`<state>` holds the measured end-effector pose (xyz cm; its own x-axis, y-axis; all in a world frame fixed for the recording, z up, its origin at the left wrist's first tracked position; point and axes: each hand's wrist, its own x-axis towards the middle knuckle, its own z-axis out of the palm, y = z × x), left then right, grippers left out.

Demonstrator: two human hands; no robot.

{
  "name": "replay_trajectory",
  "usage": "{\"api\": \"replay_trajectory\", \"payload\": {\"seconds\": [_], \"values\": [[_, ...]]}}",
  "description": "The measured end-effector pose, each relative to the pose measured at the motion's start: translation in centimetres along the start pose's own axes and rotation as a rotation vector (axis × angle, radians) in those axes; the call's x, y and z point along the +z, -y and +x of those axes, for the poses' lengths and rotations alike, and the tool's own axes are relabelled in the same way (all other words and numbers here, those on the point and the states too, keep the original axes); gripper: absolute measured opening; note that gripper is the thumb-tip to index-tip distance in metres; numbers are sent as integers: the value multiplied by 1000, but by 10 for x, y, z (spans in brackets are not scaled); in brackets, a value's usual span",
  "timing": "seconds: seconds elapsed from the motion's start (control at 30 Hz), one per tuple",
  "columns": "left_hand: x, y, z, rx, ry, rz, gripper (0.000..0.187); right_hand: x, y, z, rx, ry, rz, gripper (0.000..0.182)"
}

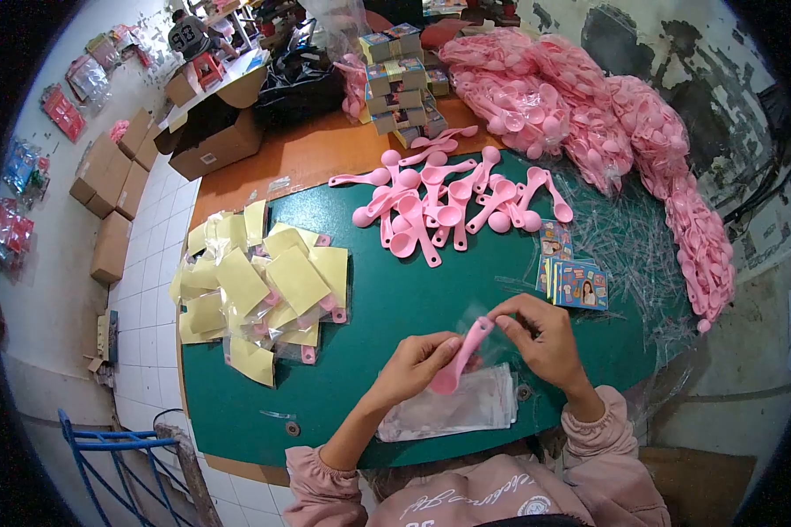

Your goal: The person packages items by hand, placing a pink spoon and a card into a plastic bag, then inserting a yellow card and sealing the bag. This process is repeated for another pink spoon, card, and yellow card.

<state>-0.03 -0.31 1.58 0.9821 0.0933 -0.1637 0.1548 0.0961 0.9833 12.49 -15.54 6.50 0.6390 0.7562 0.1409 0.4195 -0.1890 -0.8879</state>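
Note:
A pink measuring spoon (449, 373) is in my left hand (424, 362), its bowl low and its holed handle tilted up to the right. My right hand (543, 338) is at the handle's tip, thumb and forefinger pinched on a blurred clear plastic wrapper (476, 314). Below both hands lies a stack of flat clear bags (470, 406). Loose pink measuring spoons (453, 200) are heaped farther up the green table mat (387, 303). Printed cards (582, 285) are stacked beyond my right hand.
Filled bags with yellow cards (259, 285) pile up at left. Crumpled clear wrappers (602, 250) spread at right, beside large bags of pink spoons (580, 105). Bundled card stacks (397, 83) and a cardboard box (215, 145) stand at the back. Another person (192, 37) sits far off.

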Motion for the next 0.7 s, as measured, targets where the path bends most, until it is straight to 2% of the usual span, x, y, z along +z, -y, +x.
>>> {"api": "replay_trajectory", "payload": {"seconds": [0.03,0.07,0.13,0.2,0.27,0.33,0.37,0.43,0.47,0.53,0.6,0.67,0.7], "values": [[1,-3,0,1,4,2,32,0,2,0,-113,31,-49,5],[2,-5,-1,-11,-34,-18,32,-1,0,-1,-113,26,-51,5],[2,-7,-1,-24,-68,-37,32,0,-4,-2,-250,311,-112,12],[1,-8,-1,-12,13,-184,32,-17,10,1,-225,371,-123,14],[1,-14,-3,-30,12,-262,33,-59,13,14,-299,477,-141,13],[-1,-17,-6,-50,13,-341,34,-120,-26,37,-309,487,220,17],[-4,-17,-7,-51,4,-324,34,-145,-62,43,-116,223,283,26],[-5,-14,-6,-43,-11,-307,37,-172,-100,80,36,-323,-579,29],[-5,-15,-6,-35,-11,-306,37,-173,-93,75,29,-326,-582,29],[-6,-16,-6,-28,-13,-294,37,-168,-77,48,-374,-608,-1525,34],[-6,-16,-4,-52,-41,-298,36,-152,-75,20,138,-347,-715,39],[-6,-15,-2,-88,-35,-289,36,-122,-67,-6,361,-254,-711,44],[-7,-13,-2,-84,-38,-288,36,-115,-74,-13,377,-265,-710,44]]}}
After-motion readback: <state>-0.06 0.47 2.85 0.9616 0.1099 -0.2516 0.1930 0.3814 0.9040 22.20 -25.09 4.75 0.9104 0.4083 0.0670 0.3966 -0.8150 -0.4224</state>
